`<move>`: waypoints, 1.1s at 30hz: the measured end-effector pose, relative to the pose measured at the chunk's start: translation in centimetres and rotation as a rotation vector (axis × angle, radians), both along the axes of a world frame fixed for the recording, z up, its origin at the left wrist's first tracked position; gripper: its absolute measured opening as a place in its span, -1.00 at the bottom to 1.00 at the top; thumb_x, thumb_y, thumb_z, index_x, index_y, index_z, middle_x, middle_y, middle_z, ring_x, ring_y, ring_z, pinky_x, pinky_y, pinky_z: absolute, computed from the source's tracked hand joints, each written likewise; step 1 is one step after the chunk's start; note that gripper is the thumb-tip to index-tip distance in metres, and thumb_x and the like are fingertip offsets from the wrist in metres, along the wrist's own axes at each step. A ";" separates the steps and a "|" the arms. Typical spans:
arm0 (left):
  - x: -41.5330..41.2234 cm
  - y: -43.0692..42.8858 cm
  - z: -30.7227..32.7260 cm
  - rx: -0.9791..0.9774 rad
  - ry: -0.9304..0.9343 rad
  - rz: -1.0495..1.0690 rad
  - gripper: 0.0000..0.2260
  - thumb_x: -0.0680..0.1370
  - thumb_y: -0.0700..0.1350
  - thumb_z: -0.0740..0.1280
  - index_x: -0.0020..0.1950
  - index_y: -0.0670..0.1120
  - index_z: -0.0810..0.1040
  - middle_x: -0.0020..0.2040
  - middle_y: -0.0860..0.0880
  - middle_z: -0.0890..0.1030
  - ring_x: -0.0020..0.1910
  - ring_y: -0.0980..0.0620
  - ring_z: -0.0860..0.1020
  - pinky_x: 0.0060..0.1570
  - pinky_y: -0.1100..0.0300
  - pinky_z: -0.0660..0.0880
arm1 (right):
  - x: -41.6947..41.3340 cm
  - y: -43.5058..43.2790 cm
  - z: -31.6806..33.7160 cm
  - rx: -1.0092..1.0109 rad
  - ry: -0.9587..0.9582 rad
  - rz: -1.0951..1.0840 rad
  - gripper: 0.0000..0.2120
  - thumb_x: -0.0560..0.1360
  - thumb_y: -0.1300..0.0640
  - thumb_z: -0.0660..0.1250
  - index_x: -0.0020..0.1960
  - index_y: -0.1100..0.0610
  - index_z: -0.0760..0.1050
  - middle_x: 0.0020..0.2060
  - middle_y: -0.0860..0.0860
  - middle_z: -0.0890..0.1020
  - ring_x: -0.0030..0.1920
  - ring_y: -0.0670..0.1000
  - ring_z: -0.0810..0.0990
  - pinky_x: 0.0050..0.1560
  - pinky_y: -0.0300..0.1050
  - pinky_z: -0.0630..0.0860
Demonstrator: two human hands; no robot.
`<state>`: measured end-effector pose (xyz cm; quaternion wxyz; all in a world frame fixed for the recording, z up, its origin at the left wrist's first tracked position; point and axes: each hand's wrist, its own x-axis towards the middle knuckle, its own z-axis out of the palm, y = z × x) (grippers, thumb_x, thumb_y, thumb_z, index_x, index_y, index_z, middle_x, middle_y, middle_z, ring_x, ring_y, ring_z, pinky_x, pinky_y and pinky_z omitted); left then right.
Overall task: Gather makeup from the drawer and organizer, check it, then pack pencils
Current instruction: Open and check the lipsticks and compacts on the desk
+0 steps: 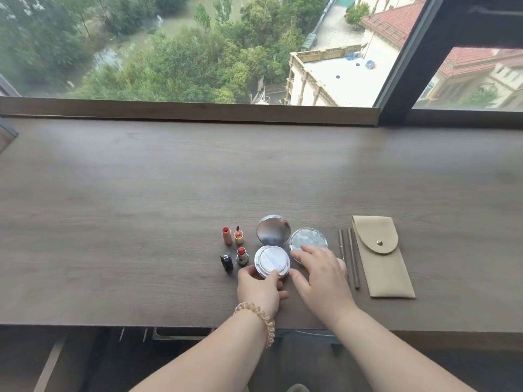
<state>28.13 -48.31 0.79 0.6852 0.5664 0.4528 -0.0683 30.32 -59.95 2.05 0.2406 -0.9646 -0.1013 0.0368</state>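
An open white cushion compact (272,261) stands on the wooden desk (141,193), its mirrored lid (273,230) raised behind it. My left hand (259,287) grips the compact's front rim. My right hand (319,274) is spread flat, fingertips touching a round pearly compact (309,239) to the right. Left of the compacts stand an uncapped red lipstick (242,255), its black cap (226,262), a peach tube (227,235) and its wand cap (239,235). Two brown pencils (352,256) lie beside a closed beige snap pouch (380,258) on the right.
A large window with a raised wooden sill (186,111) runs along the desk's far side. The desk's front edge lies just under my wrists, with a drawer (181,333) partly visible below it.
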 end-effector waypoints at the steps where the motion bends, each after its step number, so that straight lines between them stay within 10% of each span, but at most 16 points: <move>1: 0.0 0.0 0.1 0.013 0.004 0.006 -0.72 0.47 -0.17 0.38 0.11 -0.04 0.36 -0.17 -0.21 0.67 -0.44 -0.09 0.63 -0.57 0.26 0.42 | 0.4 -0.5 0.1 -0.024 -0.001 -0.028 -0.60 0.43 -0.09 0.24 0.24 -0.04 0.50 0.32 -0.03 0.48 0.34 0.05 0.38 0.26 0.02 0.24; 9: -0.5 0.3 0.3 0.067 0.003 -0.045 -0.67 0.45 -0.16 0.40 0.09 -0.05 0.31 -0.16 -0.20 0.66 -0.51 -0.01 0.58 -0.66 0.37 0.34 | 3.6 -2.3 0.1 -0.129 0.191 -0.054 -0.25 0.40 -0.10 0.38 0.49 -0.10 0.11 0.52 -0.04 0.12 0.50 0.01 0.08 0.44 -0.02 0.07; 16: -1.5 0.4 1.2 0.065 0.003 -0.100 -0.61 0.44 -0.09 0.40 0.13 -0.02 0.25 -0.16 -0.12 0.64 -0.48 0.02 0.58 -0.40 0.23 0.42 | 5.0 -2.3 -0.2 -0.059 0.207 -0.022 -0.26 0.33 0.03 0.43 0.45 -0.04 0.21 0.42 -0.07 0.33 0.41 -0.04 0.28 0.39 -0.07 0.11; 21: -2.0 -0.1 4.1 0.009 -0.134 -0.194 -0.69 0.44 -0.19 0.38 0.13 -0.06 0.39 -0.15 -0.02 0.54 -0.31 0.05 0.52 -0.30 0.22 0.39 | 4.1 -3.4 1.6 0.375 0.288 -0.172 -0.27 0.19 -0.03 0.55 0.32 -0.12 0.38 0.21 -0.09 0.48 0.21 -0.08 0.47 0.30 -0.08 0.37; 25: -1.1 0.4 6.3 -0.173 -0.333 -0.420 -0.34 0.20 0.00 0.52 0.26 0.13 0.38 0.16 0.01 0.50 0.10 0.09 0.55 0.03 0.11 0.50 | 2.8 -3.8 4.9 0.815 0.464 -0.122 -0.29 0.07 -0.15 0.54 0.20 -0.09 0.48 0.06 0.03 0.52 0.00 -0.07 0.56 0.02 -0.21 0.51; 33: 0.0 0.6 9.4 -0.534 -0.523 -0.469 -0.33 0.29 -0.14 0.52 0.35 0.04 0.38 0.26 -0.21 0.55 0.14 -0.15 0.60 0.00 0.02 0.55 | 1.1 -3.5 8.0 0.957 0.443 -0.054 -0.18 0.07 -0.37 0.52 0.20 0.06 0.55 0.13 0.23 0.60 0.20 0.11 0.56 0.17 -0.09 0.49</move>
